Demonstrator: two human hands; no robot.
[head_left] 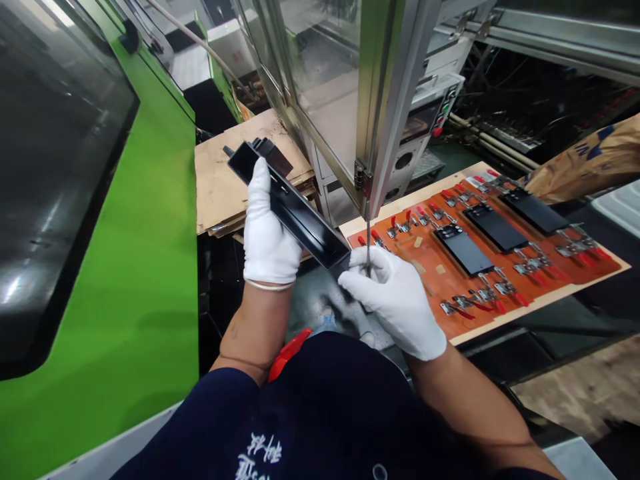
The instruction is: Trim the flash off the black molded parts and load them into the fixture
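Slippage of the slim steel blade point(369, 240) pinched between my gloved right fingers point(363, 263) could gouge the black moulded part point(295, 213) that my closed left hand point(267, 227) grips in the air, just left of the orange clamp board point(425, 283), if I press too hard.

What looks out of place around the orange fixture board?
A crumpled brown sack lies against the far corner of the orange board, by the black panels: stray packing on a work fixture. Nothing else stands out.
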